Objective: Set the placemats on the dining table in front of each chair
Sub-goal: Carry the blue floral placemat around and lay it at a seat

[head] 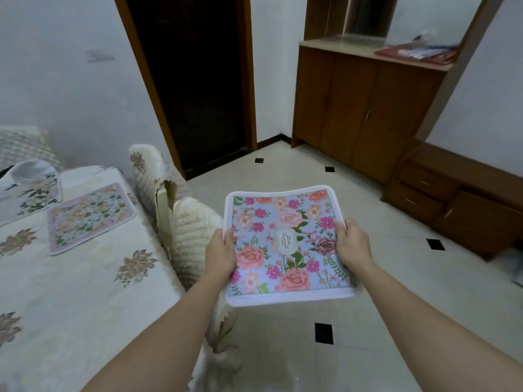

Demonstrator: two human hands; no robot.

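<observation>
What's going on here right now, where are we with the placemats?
A person holds a floral placemat flat in the air by its two side edges, left hand on one, right hand on the other. It is over the floor, beside the dining table, not yet set down. One placemat already lies on the table in front of the farther covered chair. The spot by the nearer chair has none yet.

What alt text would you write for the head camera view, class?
Both hands, left hand and right hand, hold a floral placemat above the floor; another placemat lies on the covered dining table beside covered chairs.
</observation>
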